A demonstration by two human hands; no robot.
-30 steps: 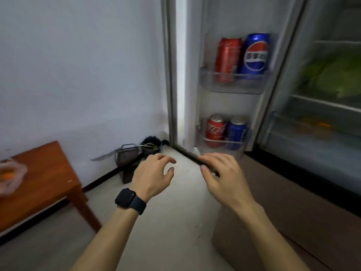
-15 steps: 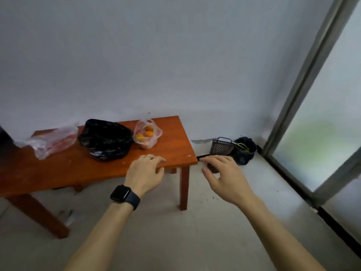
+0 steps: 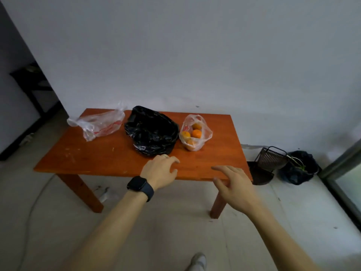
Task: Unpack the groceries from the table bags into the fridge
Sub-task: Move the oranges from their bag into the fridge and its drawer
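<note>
That clear bag of oranges (image 3: 196, 134) on the wooden table (image 3: 109, 153) is gonna be floppy, thin plastic with a few round, fairly weighty fruits that'll roll around, so I'd bunch up the loose top of the bag instead of squeezing the fruit. It sits toward the right of the tabletop, just right of the crumpled black bag (image 3: 152, 131) and well right of the other clear bag (image 3: 99, 125). The left hand (image 3: 159, 170) hovers empty with fingers loosely curled, just short of the black bag, and the right hand (image 3: 233, 185) is empty too, fingers spread loose over the near table edge, oranges up ahead between both hands.
</note>
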